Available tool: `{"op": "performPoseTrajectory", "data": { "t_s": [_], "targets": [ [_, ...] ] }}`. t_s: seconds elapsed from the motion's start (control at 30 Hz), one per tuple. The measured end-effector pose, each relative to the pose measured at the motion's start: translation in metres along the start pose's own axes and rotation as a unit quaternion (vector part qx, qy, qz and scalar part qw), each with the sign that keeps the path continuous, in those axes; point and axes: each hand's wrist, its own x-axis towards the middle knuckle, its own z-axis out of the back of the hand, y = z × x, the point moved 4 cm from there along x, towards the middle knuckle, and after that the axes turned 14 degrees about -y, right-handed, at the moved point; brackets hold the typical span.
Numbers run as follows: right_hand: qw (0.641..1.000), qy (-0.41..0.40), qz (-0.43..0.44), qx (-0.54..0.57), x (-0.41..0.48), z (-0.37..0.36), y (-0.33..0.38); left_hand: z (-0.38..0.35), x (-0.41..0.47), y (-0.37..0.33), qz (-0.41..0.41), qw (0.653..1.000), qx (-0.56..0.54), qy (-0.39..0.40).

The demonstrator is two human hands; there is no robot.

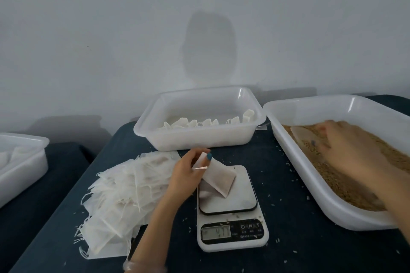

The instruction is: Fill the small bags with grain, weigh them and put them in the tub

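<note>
My left hand [188,168] pinches the top of a small white bag [218,178] filled with grain, whose lower end lies on the platform of the digital scale [230,206]. My right hand [352,146] is in the large white tub of brown grain [321,197] at the right and grips a pale scoop [307,137] that lies in the grain. Behind the scale stands a white tub [195,139] with several filled bags [199,123] lined up in it. A heap of empty white bags [124,190] with strings lies left of the scale.
Another white tub [24,162] stands at the far left on a separate dark surface, across a gap. Loose grains are scattered over the dark blue tabletop [299,239]. A pale wall rises right behind the tubs.
</note>
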Motion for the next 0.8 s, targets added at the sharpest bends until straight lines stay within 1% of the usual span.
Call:
{"op": "performPoseTrajectory", "data": {
  "t_s": [0.03,0.07,0.1,0.17,0.23,0.3,0.37,0.43,0.57,0.8],
  "targets": [
    [0.996,-0.037,0.02,0.076,-0.004,0.009,0.019,0.002,-0.002,0.001,0.001,1.0,-0.01,-0.004],
    [0.986,-0.05,0.035,0.153,-0.011,0.015,0.039,0.003,-0.003,0.002,0.002,1.0,-0.018,-0.007],
    [0.974,-0.038,0.042,0.217,-0.02,0.018,0.059,0.005,-0.004,0.003,0.004,1.0,-0.025,-0.01],
    [0.957,0.018,0.043,0.287,-0.037,0.003,0.091,0.007,-0.004,0.005,0.003,0.999,-0.039,-0.019],
    [0.95,0.068,0.027,0.304,-0.047,-0.027,0.106,0.011,-0.004,0.006,0.002,0.998,-0.049,-0.03],
    [0.948,0.097,-0.019,0.303,-0.05,-0.062,0.104,0.015,-0.004,0.008,0.007,0.997,-0.062,-0.049],
    [0.941,0.088,-0.082,0.315,-0.051,-0.091,0.093,0.018,-0.003,0.01,0.016,0.995,-0.074,-0.067],
    [0.935,0.055,-0.129,0.326,-0.054,-0.111,0.081,0.019,-0.003,0.014,0.026,0.994,-0.079,-0.075],
    [0.932,0.019,-0.136,0.336,-0.059,-0.125,0.072,0.018,-0.003,0.014,0.011,0.997,-0.048,-0.065],
    [0.92,0.008,-0.145,0.364,-0.06,-0.125,0.07,0.013,-0.009,0.009,-0.02,0.999,-0.005,-0.039]
  ]
}}
